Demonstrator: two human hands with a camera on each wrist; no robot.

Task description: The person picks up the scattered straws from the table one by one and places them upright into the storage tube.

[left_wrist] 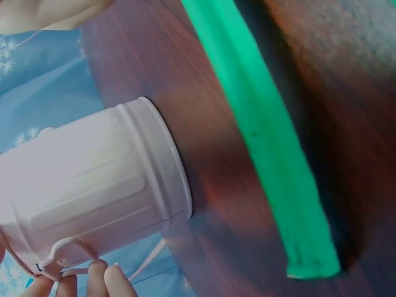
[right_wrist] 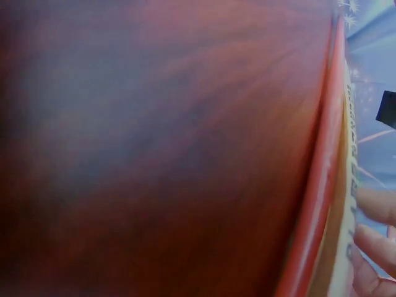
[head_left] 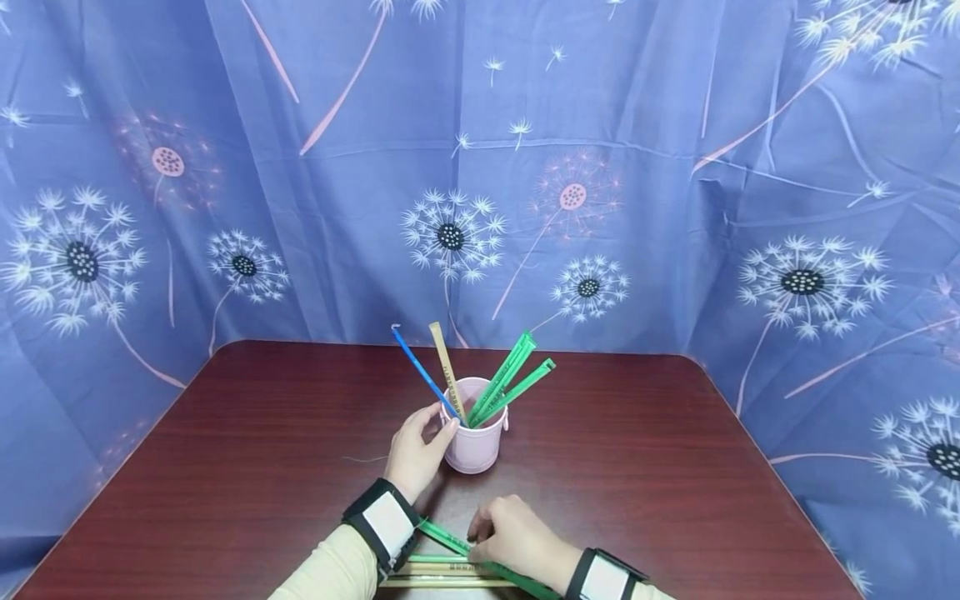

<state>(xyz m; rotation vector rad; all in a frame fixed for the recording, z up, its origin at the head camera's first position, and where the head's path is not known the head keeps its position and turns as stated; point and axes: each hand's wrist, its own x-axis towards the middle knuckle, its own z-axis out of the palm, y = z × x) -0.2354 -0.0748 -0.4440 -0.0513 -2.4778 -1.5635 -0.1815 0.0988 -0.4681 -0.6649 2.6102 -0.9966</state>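
A small pink bucket (head_left: 474, 450) stands upright on the table, with wrapped straws in it: green straws (head_left: 504, 379) leaning right, a tan one (head_left: 444, 354) and a blue one (head_left: 416, 364) leaning left. My left hand (head_left: 420, 450) holds the bucket at its left rim; in the left wrist view its fingertips (left_wrist: 99, 278) are at the bucket's side loop. Nearer the front, my right hand (head_left: 517, 537) pinches a green wrapped straw (head_left: 444, 536), which slants under my left wrist. That straw (left_wrist: 266, 148) passes close to the left wrist camera.
More straws (head_left: 450, 571), tan and pale green, lie side by side at the table's front edge. In the right wrist view a red straw (right_wrist: 318, 192) lies against a printed cream one (right_wrist: 345, 235). A blue dandelion-print curtain (head_left: 360, 208) hangs behind the table (head_left: 637, 467).
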